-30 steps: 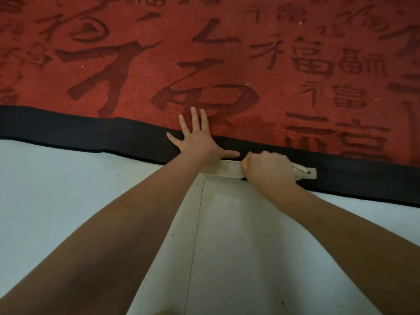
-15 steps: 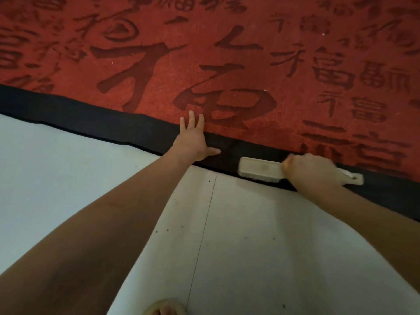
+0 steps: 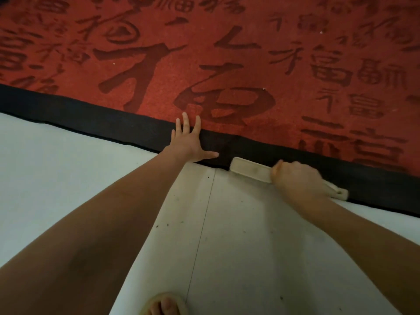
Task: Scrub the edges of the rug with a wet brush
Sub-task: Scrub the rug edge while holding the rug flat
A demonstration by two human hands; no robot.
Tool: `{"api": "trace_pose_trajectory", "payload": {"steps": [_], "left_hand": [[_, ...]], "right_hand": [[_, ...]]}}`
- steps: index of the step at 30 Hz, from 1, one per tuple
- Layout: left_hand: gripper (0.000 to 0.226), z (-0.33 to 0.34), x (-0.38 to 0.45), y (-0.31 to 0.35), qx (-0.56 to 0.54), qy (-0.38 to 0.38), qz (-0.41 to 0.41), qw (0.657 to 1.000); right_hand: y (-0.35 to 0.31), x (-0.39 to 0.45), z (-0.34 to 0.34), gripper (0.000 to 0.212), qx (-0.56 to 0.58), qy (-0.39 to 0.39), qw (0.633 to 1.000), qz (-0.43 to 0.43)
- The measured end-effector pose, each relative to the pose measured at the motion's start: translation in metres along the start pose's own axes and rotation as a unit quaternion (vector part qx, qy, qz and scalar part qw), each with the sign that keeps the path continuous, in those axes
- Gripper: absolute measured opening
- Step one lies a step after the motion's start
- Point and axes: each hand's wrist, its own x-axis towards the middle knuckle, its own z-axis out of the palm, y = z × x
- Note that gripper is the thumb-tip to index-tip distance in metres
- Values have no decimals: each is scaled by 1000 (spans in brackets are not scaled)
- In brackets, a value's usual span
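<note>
A red rug (image 3: 227,53) with dark characters fills the upper half of the view. Its black border (image 3: 91,119) runs from the left down to the right. My left hand (image 3: 188,142) lies flat with spread fingers on the border, fingertips reaching the red pile. My right hand (image 3: 297,180) grips the handle of a cream scrub brush (image 3: 250,170), whose head lies along the border's outer edge just right of my left thumb. The handle's end sticks out past my right hand.
White tiled floor (image 3: 238,246) with a thin grout line and small dark specks lies below the rug. My foot in a pale sandal (image 3: 163,305) shows at the bottom edge.
The right hand slid the brush rightward along the black border, away from the left thumb. The view shifted, and a sandalled foot came into sight at the bottom.
</note>
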Motion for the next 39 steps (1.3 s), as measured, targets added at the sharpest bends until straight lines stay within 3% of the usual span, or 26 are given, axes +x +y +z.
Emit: {"api": "trace_pose_trajectory", "payload": {"steps": [3, 8, 10, 14, 17, 20, 23, 27, 30, 32, 34, 36, 38, 39], "left_hand": [[122, -3, -1, 1, -16, -6, -7, 1000], [121, 1, -7, -1, -19, 1, -1, 1000], [121, 0, -7, -1, -11, 3, -7, 1000], [117, -1, -9, 1, -25, -11, -5, 1000], [104, -5, -12, -23, -33, 5, 11, 999], [101, 1, -21, -52, -15, 60, -38, 997], [102, 12, -29, -65, -9, 83, -59, 995], [100, 14, -29, -63, -29, 79, -57, 995], [93, 12, -29, -67, -33, 65, -44, 996], [85, 10, -32, -74, -47, 57, -20, 997], [76, 5, -35, -84, -96, 50, 5, 994], [68, 0, -39, -93, -126, 46, 25, 991], [61, 0, -42, -98, -123, 55, 39, 990], [59, 0, -43, -100, -123, 62, 44, 990]], "right_hand": [[-34, 20, -1, 30, 83, 44, 995, -14], [37, -15, 15, 37, -16, 15, 998, 62], [18, -24, 12, 37, -23, 36, 997, 60], [-54, -7, -15, 35, 90, 62, 994, -26], [-33, 13, -41, 40, 228, 35, 973, -21], [8, 23, -57, 33, 399, 50, 915, -13], [14, 53, -67, 49, 355, 120, 926, -54], [-35, 76, -48, 55, 311, 116, 943, -32], [-83, 32, -30, 59, 242, 71, 947, -197], [-76, 23, -34, 54, 214, 49, 938, -269], [-53, 47, -44, 52, 262, 115, 933, -220], [-31, 73, -53, 50, 327, 181, 924, -83], [-34, 76, -50, 47, 305, 161, 939, -4], [-45, 66, -44, 43, 273, 124, 954, -28]]}}
